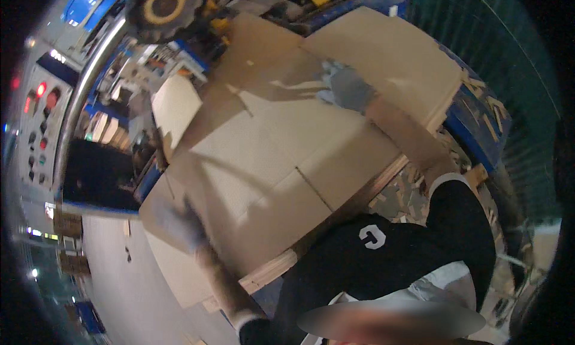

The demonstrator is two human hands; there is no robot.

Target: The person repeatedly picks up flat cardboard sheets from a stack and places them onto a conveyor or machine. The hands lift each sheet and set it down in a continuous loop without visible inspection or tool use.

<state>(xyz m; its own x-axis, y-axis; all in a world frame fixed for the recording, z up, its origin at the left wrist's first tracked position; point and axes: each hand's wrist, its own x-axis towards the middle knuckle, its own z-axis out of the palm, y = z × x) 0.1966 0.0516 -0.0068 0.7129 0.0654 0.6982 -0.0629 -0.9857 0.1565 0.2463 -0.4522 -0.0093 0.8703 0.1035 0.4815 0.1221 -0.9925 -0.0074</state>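
Observation:
A large brown cardboard sheet [263,135] with cut slots and crease lines lies spread out in front of me. My right hand [346,88], in a grey glove, is over its far right part, fingers apart and holding nothing; its shadow falls on the board to the left. I cannot tell if it touches the sheet. At the near left edge of the board is my left hand [179,222], also in a grey glove. Motion smears its fingers, so its grip does not show. More flat cardboard [389,57] is stacked at the far right.
A control panel [42,123] with lit red buttons stands at the left beside a curved metal rail [87,75]. A dark toothed wheel [162,9] is at the top. Cardboard scraps [401,195] lie below the sheet's right side. A green curtain [503,57] hangs at the right.

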